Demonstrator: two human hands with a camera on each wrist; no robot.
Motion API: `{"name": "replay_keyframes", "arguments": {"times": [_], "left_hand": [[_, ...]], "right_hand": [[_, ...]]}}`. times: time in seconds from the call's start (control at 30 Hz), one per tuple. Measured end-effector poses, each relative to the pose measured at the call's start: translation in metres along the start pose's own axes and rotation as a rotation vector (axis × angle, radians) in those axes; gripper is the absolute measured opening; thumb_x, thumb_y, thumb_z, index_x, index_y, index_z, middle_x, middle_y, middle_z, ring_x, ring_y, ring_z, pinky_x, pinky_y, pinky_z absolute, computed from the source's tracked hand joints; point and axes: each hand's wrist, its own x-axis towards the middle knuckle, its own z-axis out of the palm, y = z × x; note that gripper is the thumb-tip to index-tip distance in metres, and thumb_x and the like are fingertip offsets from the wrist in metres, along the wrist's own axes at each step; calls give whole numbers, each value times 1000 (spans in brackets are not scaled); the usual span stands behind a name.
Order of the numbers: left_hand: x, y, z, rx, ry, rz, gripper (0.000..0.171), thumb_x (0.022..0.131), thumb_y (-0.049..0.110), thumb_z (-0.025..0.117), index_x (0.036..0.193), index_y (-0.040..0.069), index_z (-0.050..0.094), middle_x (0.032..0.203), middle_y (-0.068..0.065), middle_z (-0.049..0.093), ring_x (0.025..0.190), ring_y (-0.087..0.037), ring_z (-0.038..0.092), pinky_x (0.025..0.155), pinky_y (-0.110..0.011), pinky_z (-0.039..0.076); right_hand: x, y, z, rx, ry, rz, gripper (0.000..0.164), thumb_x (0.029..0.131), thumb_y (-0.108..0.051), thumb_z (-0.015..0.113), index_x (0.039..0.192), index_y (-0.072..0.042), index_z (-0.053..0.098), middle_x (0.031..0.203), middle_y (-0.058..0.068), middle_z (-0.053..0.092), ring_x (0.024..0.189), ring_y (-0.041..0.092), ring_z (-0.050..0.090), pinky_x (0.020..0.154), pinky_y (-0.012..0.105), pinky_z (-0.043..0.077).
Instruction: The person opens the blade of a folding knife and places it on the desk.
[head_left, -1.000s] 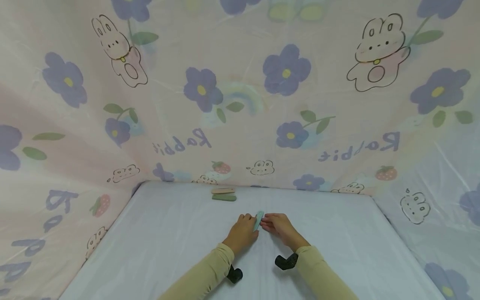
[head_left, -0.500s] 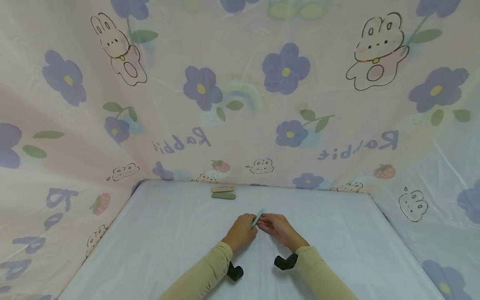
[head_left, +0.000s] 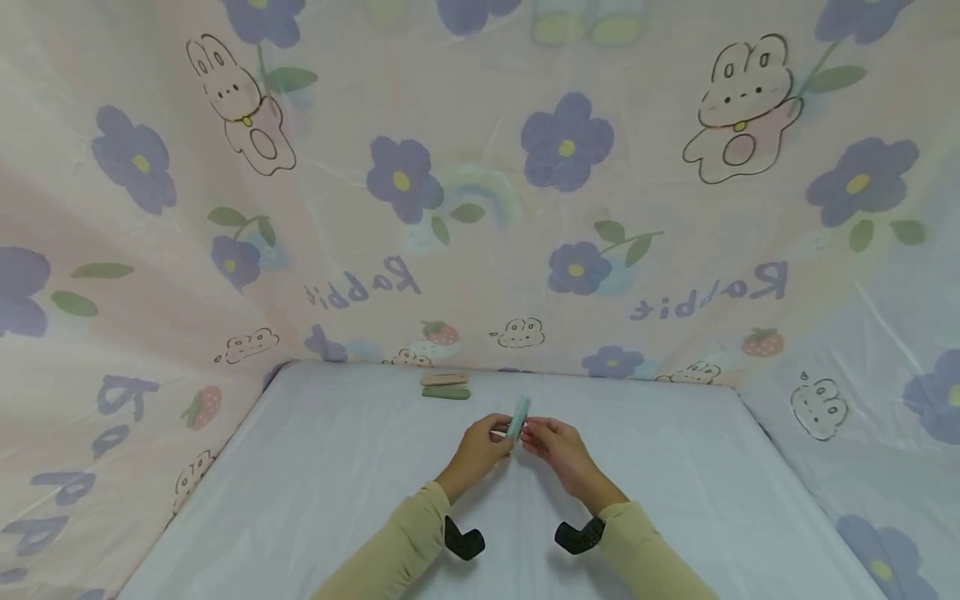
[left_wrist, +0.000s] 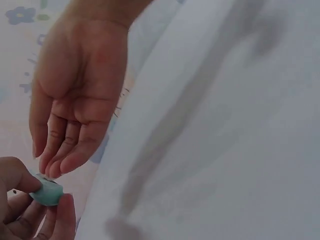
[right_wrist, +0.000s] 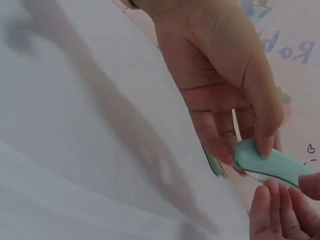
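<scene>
In the head view, my left hand [head_left: 477,450] holds a slim mint-green handle [head_left: 519,414] with rounded ends. The left thumb presses its face while the fingers lie behind it, as the right wrist view shows. A dark slit and a pale strip run along one edge of the handle [right_wrist: 272,162]. Fingers of my right hand [head_left: 564,457] reach that edge, fairly straight, with the right thumb [right_wrist: 310,184] at the handle's end. From the left wrist view, the palm of the right hand [left_wrist: 82,85] faces the camera, its fingertips right at the handle [left_wrist: 47,192].
Two similar slim pieces, one beige [head_left: 444,380] and one green [head_left: 446,392], lie side by side toward the back of the white tabletop [head_left: 337,450]. A rabbit-and-flower curtain [head_left: 480,250] surrounds the table. Black devices [head_left: 465,540] sit at both wrists.
The mint-green handle has tipped more upright and risen slightly, its broad face showing again after an edge-on turn. The left fingers have shifted around it; the right fingers stay beside it.
</scene>
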Motion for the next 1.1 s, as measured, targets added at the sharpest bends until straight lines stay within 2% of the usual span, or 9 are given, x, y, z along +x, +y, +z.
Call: {"name": "replay_keyframes", "arguments": {"times": [0.17, 0.33, 0.53, 0.73, 1.1], "left_hand": [[-6, 8, 2, -258, -24, -87, 29, 89, 4, 59, 117, -3, 56, 105, -13, 61, 93, -25, 61, 71, -30, 55], [-15, 15, 4, -387, -76, -174, 31, 92, 7, 58, 121, -2, 54, 113, -17, 57, 102, -32, 58, 75, -32, 54], [-28, 20, 7, -445, -113, -190, 32, 90, 10, 61, 120, 0, 55, 107, -10, 59, 93, -19, 62, 77, -33, 53], [-36, 23, 9, -496, -129, -211, 34, 89, 10, 63, 121, 0, 55, 108, -11, 60, 95, -22, 62, 79, -33, 53], [-46, 24, 11, -511, -160, -226, 37, 90, 9, 62, 122, -4, 53, 108, -11, 61, 96, -22, 62, 79, -34, 53]], "right_hand": [[-10, -4, -2, -7, 16, 0, 33, 92, -13, 58, 115, 11, 52, 100, 16, 60, 92, 22, 60, 83, 32, 51], [-23, -5, -4, -29, 4, 29, 34, 92, -19, 60, 112, 8, 53, 103, 18, 58, 93, 24, 58, 82, 32, 51], [-38, -6, -4, -36, -15, 43, 35, 90, -23, 62, 108, 6, 53, 95, 11, 58, 86, 19, 57, 82, 33, 50], [-47, -7, -6, -37, -57, 58, 35, 90, -24, 62, 106, 6, 52, 89, 7, 57, 79, 15, 54, 77, 32, 49], [-53, 1, -12, -61, -110, 81, 31, 90, -23, 62, 100, 6, 56, 84, 6, 58, 76, 14, 55, 74, 29, 51]]}}
